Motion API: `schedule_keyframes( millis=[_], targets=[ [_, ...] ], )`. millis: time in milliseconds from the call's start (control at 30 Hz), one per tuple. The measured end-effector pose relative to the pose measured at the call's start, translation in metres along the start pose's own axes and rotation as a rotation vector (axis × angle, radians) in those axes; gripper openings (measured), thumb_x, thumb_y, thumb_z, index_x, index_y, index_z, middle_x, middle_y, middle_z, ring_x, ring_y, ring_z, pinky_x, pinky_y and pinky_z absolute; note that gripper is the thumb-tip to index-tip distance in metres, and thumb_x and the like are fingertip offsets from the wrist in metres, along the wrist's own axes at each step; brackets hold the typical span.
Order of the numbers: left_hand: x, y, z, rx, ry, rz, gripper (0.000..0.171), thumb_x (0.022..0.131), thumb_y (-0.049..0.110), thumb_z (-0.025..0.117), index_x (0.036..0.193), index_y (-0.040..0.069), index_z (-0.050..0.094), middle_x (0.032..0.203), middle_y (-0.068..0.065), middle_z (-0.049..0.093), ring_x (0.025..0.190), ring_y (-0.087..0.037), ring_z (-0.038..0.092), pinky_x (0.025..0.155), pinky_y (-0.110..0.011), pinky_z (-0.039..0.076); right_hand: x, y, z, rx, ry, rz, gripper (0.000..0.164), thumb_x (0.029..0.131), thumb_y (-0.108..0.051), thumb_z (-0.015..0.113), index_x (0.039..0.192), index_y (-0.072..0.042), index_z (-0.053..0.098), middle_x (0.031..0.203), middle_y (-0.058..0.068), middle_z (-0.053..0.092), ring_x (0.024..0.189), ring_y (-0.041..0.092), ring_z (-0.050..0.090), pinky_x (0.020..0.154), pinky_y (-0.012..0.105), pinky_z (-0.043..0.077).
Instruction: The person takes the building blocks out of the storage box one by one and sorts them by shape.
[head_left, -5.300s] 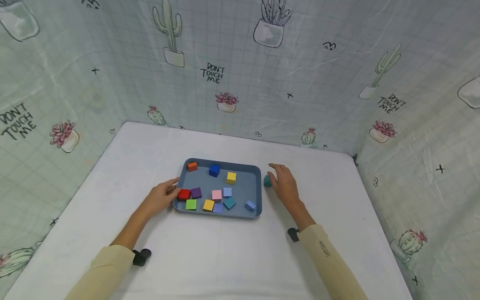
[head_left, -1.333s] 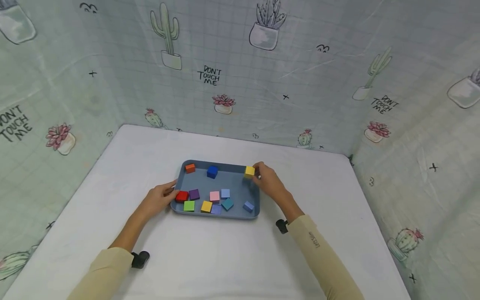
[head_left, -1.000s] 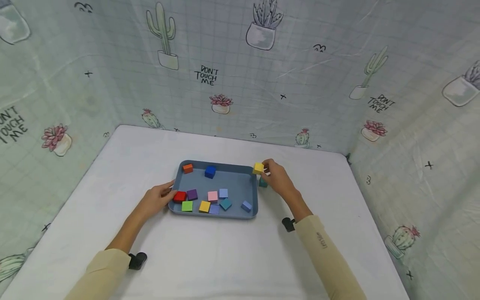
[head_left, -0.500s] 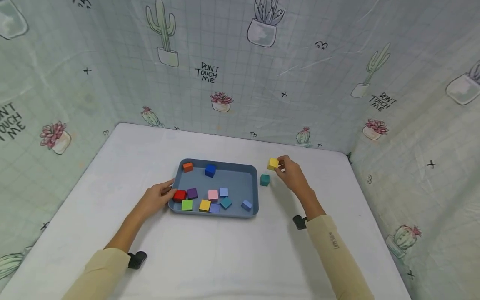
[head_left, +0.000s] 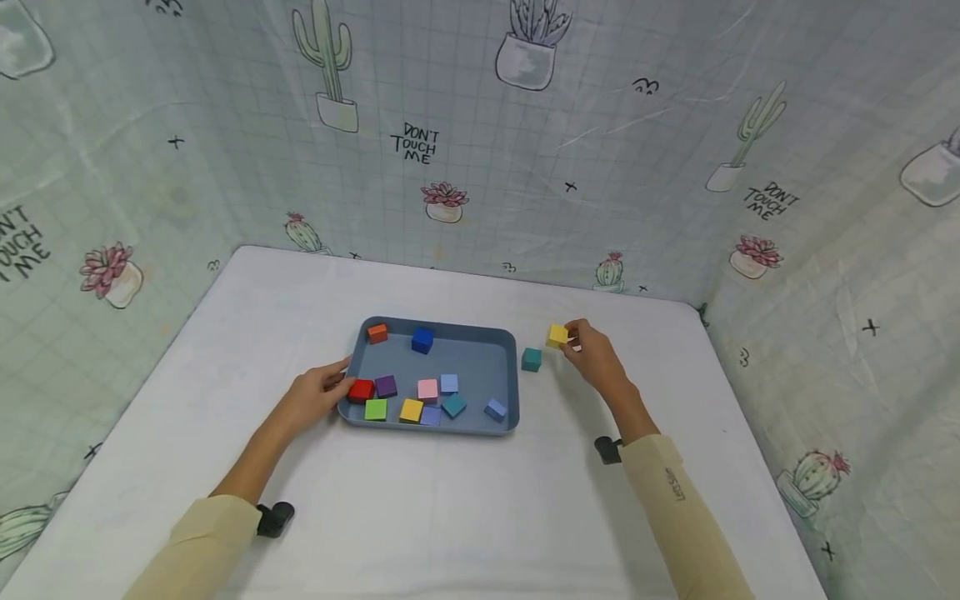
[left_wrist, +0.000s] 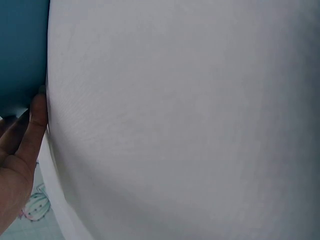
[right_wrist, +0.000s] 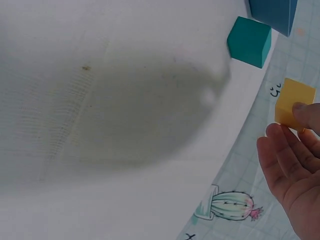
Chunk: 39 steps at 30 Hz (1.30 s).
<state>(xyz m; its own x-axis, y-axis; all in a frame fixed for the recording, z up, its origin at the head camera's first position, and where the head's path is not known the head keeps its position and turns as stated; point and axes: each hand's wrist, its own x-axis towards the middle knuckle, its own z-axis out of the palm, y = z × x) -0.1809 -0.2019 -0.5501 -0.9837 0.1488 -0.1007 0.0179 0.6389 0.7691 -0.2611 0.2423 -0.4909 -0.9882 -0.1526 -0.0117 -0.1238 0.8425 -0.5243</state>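
- Pinching yellow cube [head_left: 557, 336] between fingers of right hand [head_left: 596, 358], right of tray [head_left: 472, 358], near teal cube [head_left: 531, 360]; can't tell if touching counter [head_left: 480, 508].
- Gripping left end of tray with fingers of left hand [head_left: 315, 393].
- Working on white counter, with small brown speck [right_wrist: 86, 68] in right wrist view.
- Hemmed in behind and both sides by pale cactus-print cloth [head_left: 495, 150], lettered DON'T TOUCH ME.

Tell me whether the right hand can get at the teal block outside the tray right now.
Probably not for a grip: the teal block sits close by and uncovered, but the right hand pinches a yellow block.
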Motion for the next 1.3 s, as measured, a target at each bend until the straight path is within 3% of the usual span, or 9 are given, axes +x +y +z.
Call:
schedule_keyframes(
  millis=[733, 1067, 1300],
  targets=[
    [0.009, 0.01, -0.015, 0.014, 0.019, 0.035, 0.057, 0.098, 0.029, 0.051, 0.143, -0.002, 0.036, 0.128, -0.027, 0.051, 0.118, -0.041, 0.049, 0.093, -0.051, 0.043, 0.005, 0.011, -0.006, -0.055, -0.03, 0.037, 0.037, 0.092, -0.006, 0.06, 0.124, 0.003, 0.045, 0.117, 0.021, 0.056, 0.107, 0.031, 0.056, 0.089, 0.04, 0.048],
    [0.008, 0.008, -0.009, 0.017, 0.02, 0.029, 0.057, 0.098, 0.03, 0.051, 0.142, -0.002, 0.036, 0.127, -0.027, 0.052, 0.117, -0.042, 0.05, 0.092, -0.051, 0.044, 0.003, 0.013, 0.003, -0.081, -0.073, 0.082, 0.036, 0.091, -0.005, 0.061, 0.123, 0.002, 0.046, 0.117, 0.019, 0.056, 0.107, 0.029, 0.056, 0.088, 0.039, 0.048],
    [-0.002, 0.002, 0.0, 0.011, 0.016, 0.012, 0.054, 0.097, 0.027, 0.052, 0.14, -0.003, 0.039, 0.126, -0.029, 0.053, 0.116, -0.042, 0.051, 0.092, -0.051, 0.044, -0.006, 0.02, 0.018, -0.072, -0.098, 0.118, 0.036, 0.09, -0.006, 0.063, 0.122, 0.0, 0.048, 0.114, 0.016, 0.058, 0.104, 0.028, 0.056, 0.087, 0.037, 0.05]
  ],
)
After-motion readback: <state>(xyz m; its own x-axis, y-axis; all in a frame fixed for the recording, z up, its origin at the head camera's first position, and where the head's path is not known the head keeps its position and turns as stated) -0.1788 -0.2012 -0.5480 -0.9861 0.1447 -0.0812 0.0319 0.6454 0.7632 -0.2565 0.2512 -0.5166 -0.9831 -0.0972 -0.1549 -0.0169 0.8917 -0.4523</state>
